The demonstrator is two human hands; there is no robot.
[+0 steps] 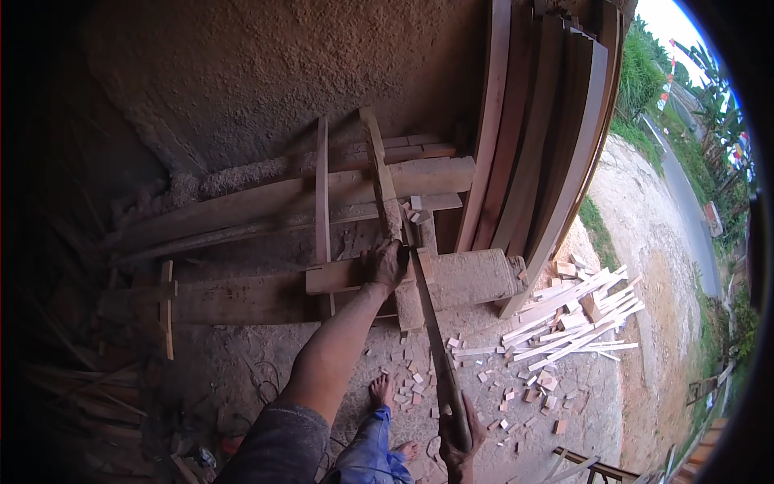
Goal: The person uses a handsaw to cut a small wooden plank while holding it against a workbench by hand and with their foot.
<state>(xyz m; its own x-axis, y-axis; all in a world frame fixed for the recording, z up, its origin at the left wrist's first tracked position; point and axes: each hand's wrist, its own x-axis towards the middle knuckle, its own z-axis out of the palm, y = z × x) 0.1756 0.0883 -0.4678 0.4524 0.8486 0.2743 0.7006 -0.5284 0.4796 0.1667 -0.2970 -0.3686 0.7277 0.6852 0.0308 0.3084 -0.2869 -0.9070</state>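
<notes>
Near the rough brown wall, our left hand clasped a pale rectangular wooden board; our right hand gripped a long dark-bladed handsaw.

No words, labels, numbers or signs can be read. The red-and-white strip beside the road and the colourful patch among the plants are too small to tell whether they bear writing. No lettering can be made out on the saw.
</notes>
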